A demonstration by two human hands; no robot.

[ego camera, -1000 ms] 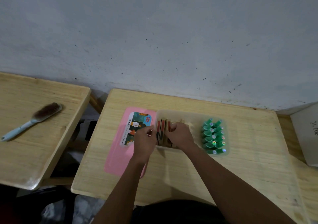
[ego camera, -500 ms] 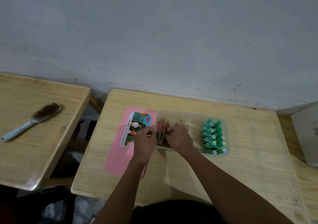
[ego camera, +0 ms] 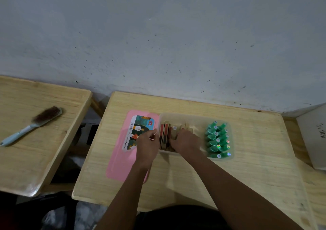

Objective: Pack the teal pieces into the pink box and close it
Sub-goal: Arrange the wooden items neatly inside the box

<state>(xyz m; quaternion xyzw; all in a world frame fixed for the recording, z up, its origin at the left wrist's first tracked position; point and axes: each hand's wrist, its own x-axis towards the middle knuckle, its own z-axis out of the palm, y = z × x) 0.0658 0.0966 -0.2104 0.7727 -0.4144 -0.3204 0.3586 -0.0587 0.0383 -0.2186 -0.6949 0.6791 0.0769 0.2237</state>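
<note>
A clear box (ego camera: 195, 118) stands open on the middle table. Its right end holds several teal pieces (ego camera: 217, 139) laid in two rows. Its left end holds several upright wooden pieces (ego camera: 166, 132) with red faces. The pink lid (ego camera: 121, 152), with a picture label, lies flat just left of the box. My left hand (ego camera: 148, 146) rests at the box's left wall, fingertips on the outermost wooden piece. My right hand (ego camera: 185, 141) lies over the wooden pieces, fingers curled down onto them. What each hand grips is hidden.
The box and lid sit on a wooden table (ego camera: 247, 176) against a grey wall. A second wooden table (ego camera: 26, 159) to the left carries a brush (ego camera: 31, 125) with a pale blue handle. A white board (ego camera: 314, 136) leans at the far right.
My right hand has slid slightly toward me along the wooden pieces and pressed them leftward. My left hand has stayed at the box's left wall.
</note>
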